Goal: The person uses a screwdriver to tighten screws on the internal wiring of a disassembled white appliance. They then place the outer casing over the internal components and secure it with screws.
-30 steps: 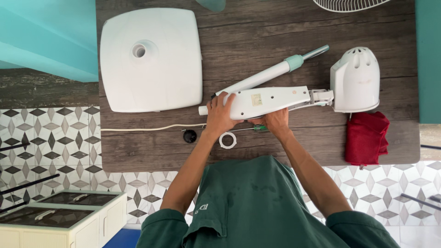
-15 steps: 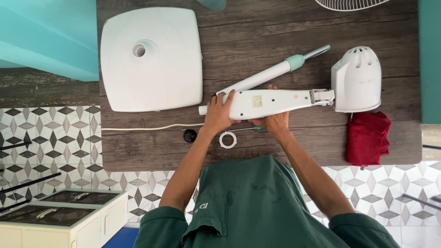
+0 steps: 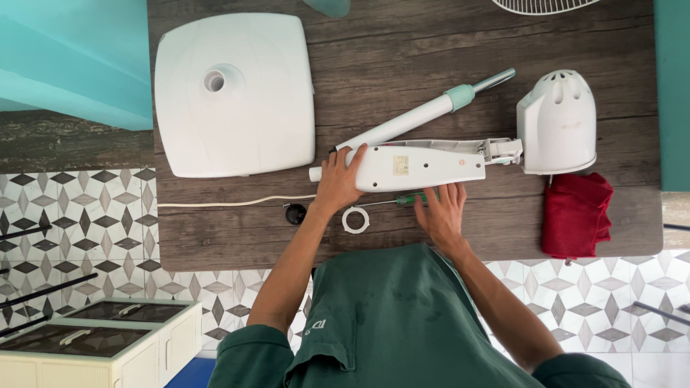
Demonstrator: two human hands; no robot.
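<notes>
While the person leans over a dark wooden table (image 3: 402,43), the left hand (image 3: 338,183) rests on the near end of a white housing (image 3: 424,164), a long flat plastic part that lies across the middle of the table. The fingers are spread and lie flat on its top and edge; they press on it but do not close around it. The right hand (image 3: 442,212) lies open on the table just below the housing, palm down, with the fingertips at a screwdriver (image 3: 402,200) with a green handle. The fingers cover part of the handle, so I cannot tell for sure whether they grip it or only touch it; it looks like a light touch.

The housing joins at its far end to a white motor cover (image 3: 557,122) with vent slots. Just above the housing lies a white pole (image 3: 410,122) with a pale green collar, tilted, its lower end close to the left hand. A white ring (image 3: 355,219) lies on the table between the two wrists, and a small black cap (image 3: 295,213) lies just beside the left forearm. A white cord (image 3: 230,202) runs from there to the left edge. A square white base (image 3: 233,93) with a round hole sits at the far left of the table, and a red cloth (image 3: 575,214) lies at the right, below the motor cover.
</notes>
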